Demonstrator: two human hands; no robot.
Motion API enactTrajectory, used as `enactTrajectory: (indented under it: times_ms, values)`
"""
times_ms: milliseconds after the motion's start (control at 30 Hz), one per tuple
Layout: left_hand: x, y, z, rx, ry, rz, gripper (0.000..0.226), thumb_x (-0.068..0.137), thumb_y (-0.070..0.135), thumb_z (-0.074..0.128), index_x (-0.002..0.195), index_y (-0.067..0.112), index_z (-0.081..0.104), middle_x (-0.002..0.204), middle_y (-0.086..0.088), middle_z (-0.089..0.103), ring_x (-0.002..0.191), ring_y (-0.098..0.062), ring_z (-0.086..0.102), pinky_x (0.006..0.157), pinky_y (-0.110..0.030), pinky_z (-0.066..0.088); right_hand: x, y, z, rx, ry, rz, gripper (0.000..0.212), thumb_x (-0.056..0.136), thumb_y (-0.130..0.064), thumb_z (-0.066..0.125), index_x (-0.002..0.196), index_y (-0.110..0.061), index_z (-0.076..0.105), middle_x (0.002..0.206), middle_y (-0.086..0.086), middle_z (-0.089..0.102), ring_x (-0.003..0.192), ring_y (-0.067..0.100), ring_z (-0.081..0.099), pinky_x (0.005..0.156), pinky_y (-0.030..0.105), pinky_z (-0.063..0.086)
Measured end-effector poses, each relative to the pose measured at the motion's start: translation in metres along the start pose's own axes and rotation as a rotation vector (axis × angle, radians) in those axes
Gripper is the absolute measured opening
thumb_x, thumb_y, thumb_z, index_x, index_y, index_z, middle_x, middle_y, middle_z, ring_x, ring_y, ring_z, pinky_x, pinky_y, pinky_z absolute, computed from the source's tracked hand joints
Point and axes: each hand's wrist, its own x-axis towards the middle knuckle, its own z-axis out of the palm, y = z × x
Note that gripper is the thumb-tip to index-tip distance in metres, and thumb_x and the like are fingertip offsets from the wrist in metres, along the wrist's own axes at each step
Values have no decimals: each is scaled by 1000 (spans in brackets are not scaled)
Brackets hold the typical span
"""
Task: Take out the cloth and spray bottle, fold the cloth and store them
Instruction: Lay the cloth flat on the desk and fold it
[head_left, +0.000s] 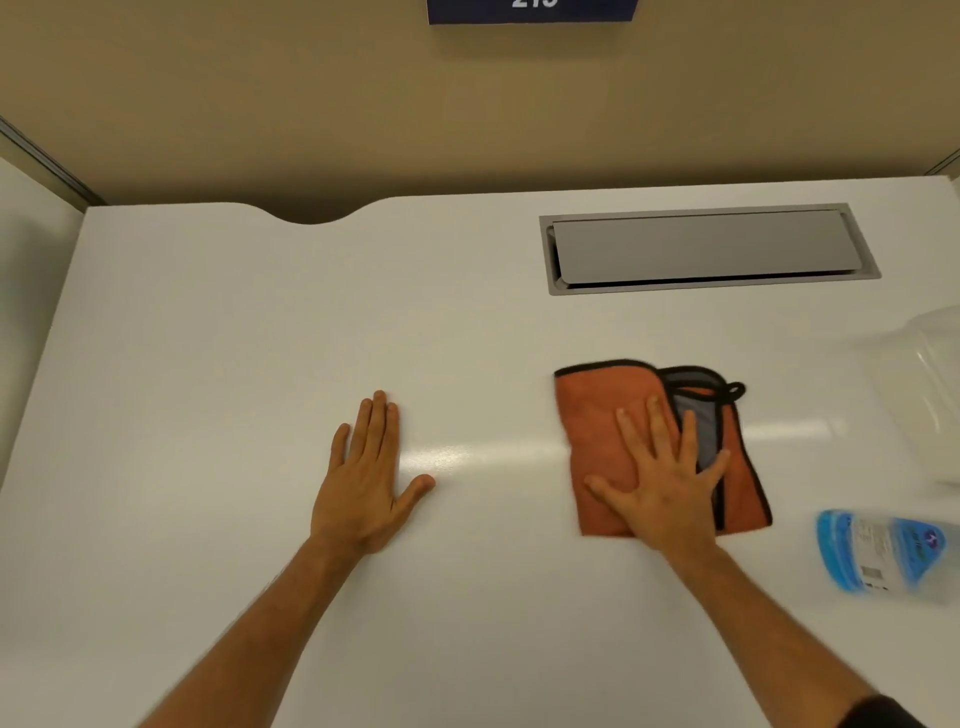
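An orange cloth (597, 415) with a grey inner side and black edging lies folded on the white desk (260, 338), right of centre. My right hand (662, 478) presses flat on top of it, fingers spread. My left hand (366, 478) rests flat on the bare desk to the left, fingers together, holding nothing. A spray bottle (883, 553) with blue liquid and a label lies on its side at the right edge, blurred; its head is out of frame.
A clear plastic container (930, 395) stands at the far right edge, blurred. A grey cable hatch (706, 249) is set into the desk at the back right. A beige wall rises behind the desk, with a notch (314, 218) cut in the back edge.
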Motion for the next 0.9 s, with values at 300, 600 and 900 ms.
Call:
enactTrajectory:
  times_ms: [300,600,900]
  values:
    - [1,-1,0,-87,50,35,96,93,74,24,160,14,-8,170,-6,-9,156,-21,-8,125,-47,7,66,-160,-9,81,113,-163,93,77,-90,18,154,-39,12,166,9,6,147,50,2,104,81,0]
    - [2,2,-8,-67,18,60,95,91,78,22,160,20,-8,170,-2,-8,156,-21,-9,124,-52,8,-59,-143,34,31,115,-426,100,69,-92,34,154,-44,13,167,1,4,150,42,2,100,83,5]
    - [5,-2,6,17,4,22,96,90,78,29,161,21,-1,170,0,-8,156,-22,-6,123,-54,15,-22,13,9,-22,-11,-1,100,67,-96,23,153,-46,8,167,-2,3,149,41,7,100,83,14]
